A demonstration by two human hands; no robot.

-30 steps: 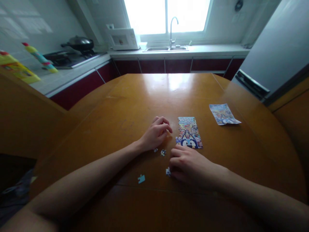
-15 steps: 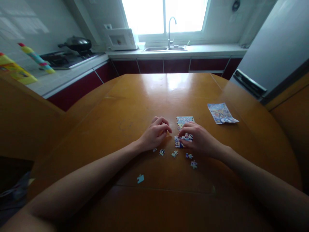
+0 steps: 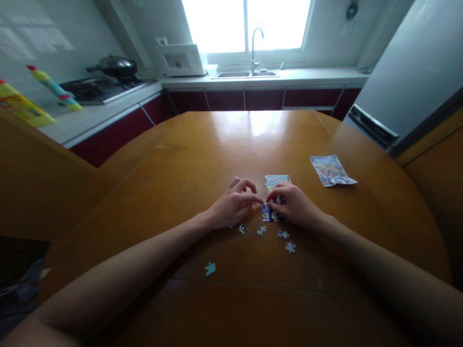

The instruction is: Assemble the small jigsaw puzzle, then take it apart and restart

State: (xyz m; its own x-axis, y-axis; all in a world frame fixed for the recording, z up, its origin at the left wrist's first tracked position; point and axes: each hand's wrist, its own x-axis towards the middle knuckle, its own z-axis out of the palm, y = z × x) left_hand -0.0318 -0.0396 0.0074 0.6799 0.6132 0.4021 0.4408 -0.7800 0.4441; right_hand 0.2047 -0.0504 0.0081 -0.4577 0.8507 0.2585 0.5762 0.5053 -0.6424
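Head view: the assembled puzzle (image 3: 277, 180) lies flat on the wooden table (image 3: 253, 140), right of centre, its top strip and lower left corner showing, the middle and right side largely covered by the right hand (image 3: 272, 198). Thumb and fingers of that hand are bent down together at the puzzle's left part; whether a piece is pinched there cannot be told. A second ago this hand was below the puzzle, beside a loose piece; that spot is now bare, and by half a second ago the hand was already over the puzzle, much as now. Left hand (image 3: 237, 205) differs most from the last frame: then its fingers curled short of the puzzle, now the index finger is stretched to the left edge, at or just beside the right fingertips, the hand otherwise loosely bent, no grip showing. Below lie, unchanged since the last frame, four patterned pieces (image 3: 261, 231) spread left to right, and nearer the viewer a plain light-blue piece (image 3: 210, 268). Another small piece (image 3: 232, 226) is partly hidden by the left hand. Creased printed sheet (image 3: 333, 170) rests well to the right, unmoved.
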